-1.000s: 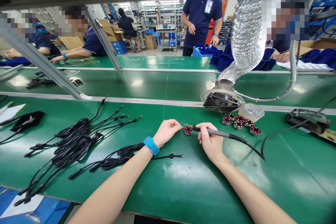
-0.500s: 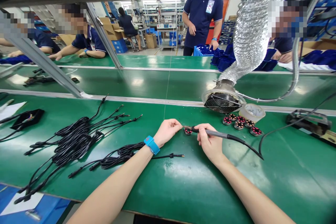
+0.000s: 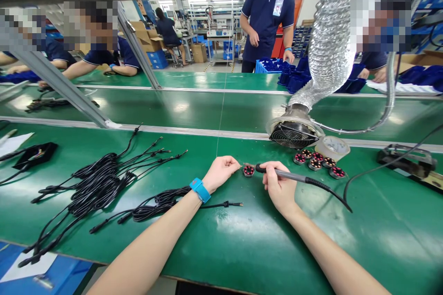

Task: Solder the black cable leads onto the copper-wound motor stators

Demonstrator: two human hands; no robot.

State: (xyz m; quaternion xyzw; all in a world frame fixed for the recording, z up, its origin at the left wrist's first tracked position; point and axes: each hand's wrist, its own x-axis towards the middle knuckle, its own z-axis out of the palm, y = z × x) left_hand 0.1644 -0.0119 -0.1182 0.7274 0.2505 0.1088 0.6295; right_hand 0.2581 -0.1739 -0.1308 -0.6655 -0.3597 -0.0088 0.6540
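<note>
"Where's the little round part?"

"On the green surface, between the left hand and the right hand."

"Is it heavy?"

"I think it's light and hard. The red bits might break if poked, so hold it by its outside edge."

"What are the fingers doing?"

"The left ones are pinched together on something thin; I can't tell what. The right ones are curled around the pen-like iron."

"What does the part look like?"

"Short, with pinky-red bits in a ring and a silvery side."
</note>
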